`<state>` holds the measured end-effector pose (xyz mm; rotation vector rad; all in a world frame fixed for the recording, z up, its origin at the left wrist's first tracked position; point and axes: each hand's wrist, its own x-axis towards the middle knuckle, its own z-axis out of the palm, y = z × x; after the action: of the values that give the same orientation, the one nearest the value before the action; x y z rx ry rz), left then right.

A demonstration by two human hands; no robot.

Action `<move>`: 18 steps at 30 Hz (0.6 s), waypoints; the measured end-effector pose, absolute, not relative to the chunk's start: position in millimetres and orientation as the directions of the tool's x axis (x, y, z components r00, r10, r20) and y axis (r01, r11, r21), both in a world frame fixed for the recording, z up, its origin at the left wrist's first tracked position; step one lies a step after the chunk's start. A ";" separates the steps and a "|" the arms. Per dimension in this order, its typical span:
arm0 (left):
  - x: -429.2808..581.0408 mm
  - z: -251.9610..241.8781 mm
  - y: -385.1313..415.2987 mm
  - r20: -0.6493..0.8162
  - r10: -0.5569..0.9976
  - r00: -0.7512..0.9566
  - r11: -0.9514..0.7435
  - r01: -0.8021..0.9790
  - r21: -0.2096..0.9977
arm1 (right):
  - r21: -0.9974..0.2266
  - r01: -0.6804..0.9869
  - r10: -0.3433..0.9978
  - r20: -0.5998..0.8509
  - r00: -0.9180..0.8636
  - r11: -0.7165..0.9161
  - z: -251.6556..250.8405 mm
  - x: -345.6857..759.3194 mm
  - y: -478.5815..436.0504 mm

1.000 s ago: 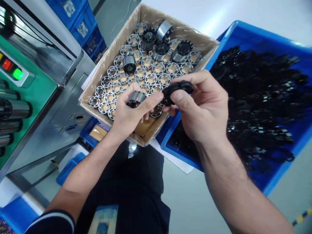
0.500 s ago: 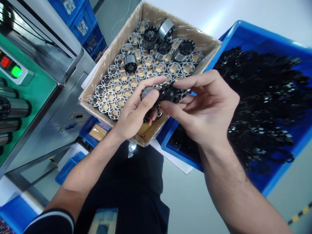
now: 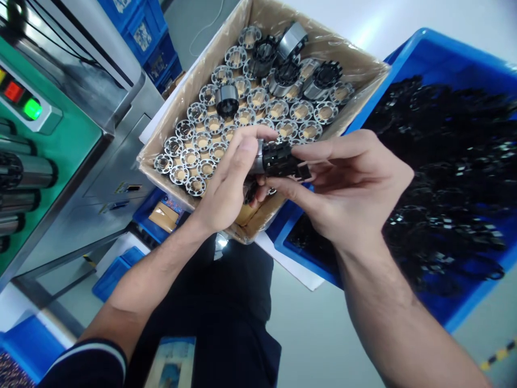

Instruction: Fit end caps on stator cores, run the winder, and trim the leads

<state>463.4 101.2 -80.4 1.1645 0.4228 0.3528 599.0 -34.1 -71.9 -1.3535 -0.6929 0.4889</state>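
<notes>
My left hand [image 3: 226,188] is closed around a silver motor stator core [image 3: 259,157], mostly covered by the fingers and thumb. With thumb and fingertips my right hand [image 3: 353,186] pinches a black toothed plastic end piece [image 3: 285,159]. That piece meets the right end of the core; how deep it sits cannot be made out. Below my left palm, another dark part [image 3: 249,189] is partly hidden by the fingers. Both hands are over a plastic-lined cardboard box [image 3: 161,180] holding rows of bare stator cores [image 3: 189,158]. Several cores with black ends, such as this one [image 3: 227,100], lie on top.
To the right, a blue bin [image 3: 426,40] holds a heap of black plastic pieces [image 3: 448,161]. At left stands a green-topped machine [image 3: 76,145] with lit red and green buttons and metal cylinders. Blue crates [image 3: 141,35] are stacked behind.
The black end piece has gone from tilted beside the core to lined up against its end. My right hand has shifted slightly right, and the whole view has moved a little.
</notes>
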 end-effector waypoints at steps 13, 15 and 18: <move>460.2 -85.6 102.8 -0.122 0.467 0.876 0.336 -0.048 0.941 | -0.983 0.085 0.641 0.171 0.748 0.163 -71.0 592.3 -30.7; 460.5 -86.3 102.5 -0.135 0.473 0.871 0.326 -0.030 0.945 | -0.986 0.073 0.647 0.156 0.746 0.152 -70.3 593.7 -31.7; 462.2 -85.8 100.9 -0.158 0.469 0.869 0.318 0.001 0.948 | -0.988 0.098 0.643 0.153 0.751 0.121 -68.3 595.1 -34.4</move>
<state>462.2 100.9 -85.8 1.2183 0.4487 0.3213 595.1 -34.4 -68.3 -1.4158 -0.6548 0.4419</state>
